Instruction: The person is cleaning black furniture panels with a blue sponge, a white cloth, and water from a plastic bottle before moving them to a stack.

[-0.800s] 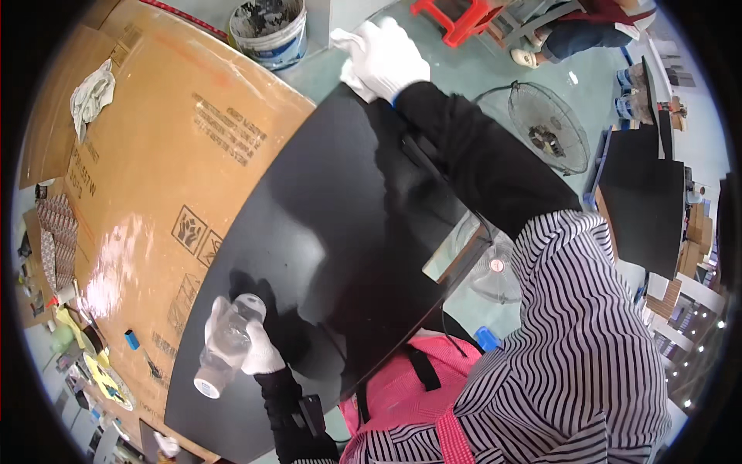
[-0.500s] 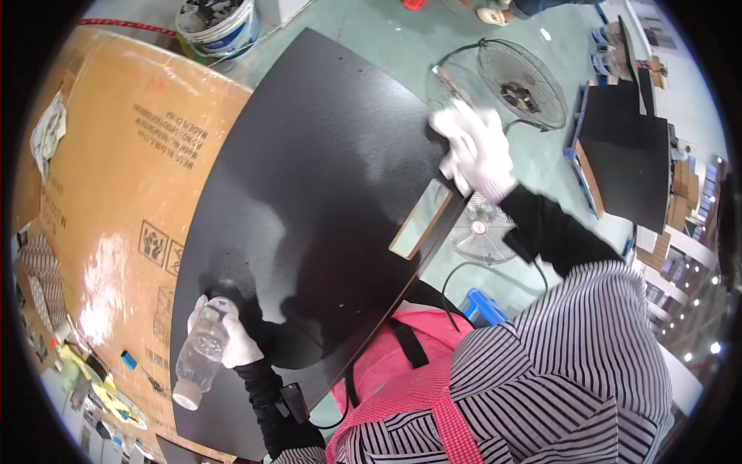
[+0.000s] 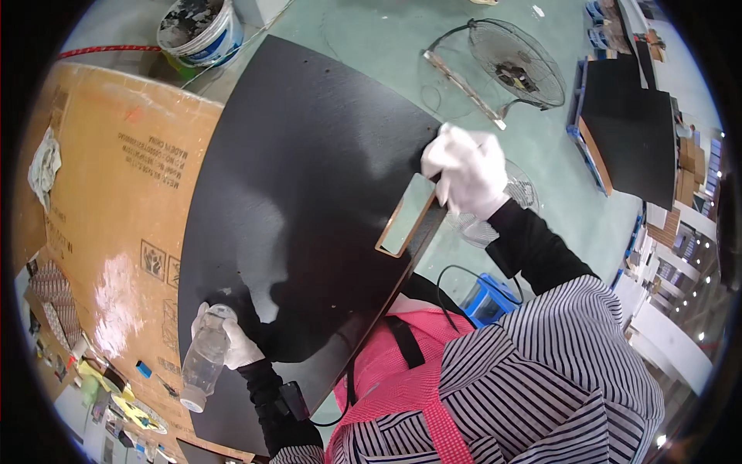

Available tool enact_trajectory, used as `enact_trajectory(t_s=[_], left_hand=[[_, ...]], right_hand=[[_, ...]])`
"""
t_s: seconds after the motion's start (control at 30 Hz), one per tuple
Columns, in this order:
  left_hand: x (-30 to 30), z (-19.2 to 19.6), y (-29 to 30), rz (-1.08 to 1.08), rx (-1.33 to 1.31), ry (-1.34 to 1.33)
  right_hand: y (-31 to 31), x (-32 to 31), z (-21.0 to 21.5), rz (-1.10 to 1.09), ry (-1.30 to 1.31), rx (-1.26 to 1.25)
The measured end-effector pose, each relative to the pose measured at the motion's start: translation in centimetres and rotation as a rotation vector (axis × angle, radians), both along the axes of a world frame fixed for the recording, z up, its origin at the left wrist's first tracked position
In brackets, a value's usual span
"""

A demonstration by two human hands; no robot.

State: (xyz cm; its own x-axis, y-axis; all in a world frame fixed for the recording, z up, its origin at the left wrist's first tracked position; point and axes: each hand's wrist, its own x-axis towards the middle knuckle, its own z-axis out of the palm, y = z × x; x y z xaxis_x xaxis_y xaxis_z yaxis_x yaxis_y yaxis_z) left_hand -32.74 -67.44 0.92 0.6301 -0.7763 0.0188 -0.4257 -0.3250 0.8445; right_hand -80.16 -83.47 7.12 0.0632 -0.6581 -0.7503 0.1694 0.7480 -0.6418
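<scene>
A large black panel [image 3: 309, 193] is seen from above, laid flat over a cardboard-covered bench [image 3: 116, 201], with a rectangular slot [image 3: 407, 215] cut near its right edge. A clear plastic bottle [image 3: 205, 357] is gripped in the closed, white-gloved left hand [image 3: 232, 340] over the panel's near-left corner. The gloved right hand [image 3: 468, 172] is curled on the panel's right edge just beside the slot; whether anything is held in it cannot be told.

A large black panel [image 3: 309, 193] lies flat on a sheet of brown cardboard [image 3: 116, 201] that covers the work surface. Beyond the panel's far edge, the green floor [image 3: 371, 39] carries a paint-stained bucket [image 3: 199, 31], and to the panel's far right a wire fan guard [image 3: 516, 62].
</scene>
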Motion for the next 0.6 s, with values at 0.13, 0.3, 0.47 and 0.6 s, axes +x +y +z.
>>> enact_trajectory(t_s=[0.13,0.3,0.47,0.6], left_hand=[[0.1,-0.6,-0.6,0.107,-0.272,0.616],[-2.6,1.0,-1.0,0.004,-0.027,0.159],[2.0,-2.8,0.6,0.065,-0.202,0.514],[-0.1,-2.8,-0.2,-0.032,-0.095,0.150]], right_hand=[[0.2,-1.9,-4.7,0.124,1.351,-0.955],[-4.0,4.1,-1.7,0.478,1.263,-0.936],[-10.3,8.8,-2.4,0.570,1.485,-1.162],[-5.9,12.7,1.3,0.862,1.486,-1.128]])
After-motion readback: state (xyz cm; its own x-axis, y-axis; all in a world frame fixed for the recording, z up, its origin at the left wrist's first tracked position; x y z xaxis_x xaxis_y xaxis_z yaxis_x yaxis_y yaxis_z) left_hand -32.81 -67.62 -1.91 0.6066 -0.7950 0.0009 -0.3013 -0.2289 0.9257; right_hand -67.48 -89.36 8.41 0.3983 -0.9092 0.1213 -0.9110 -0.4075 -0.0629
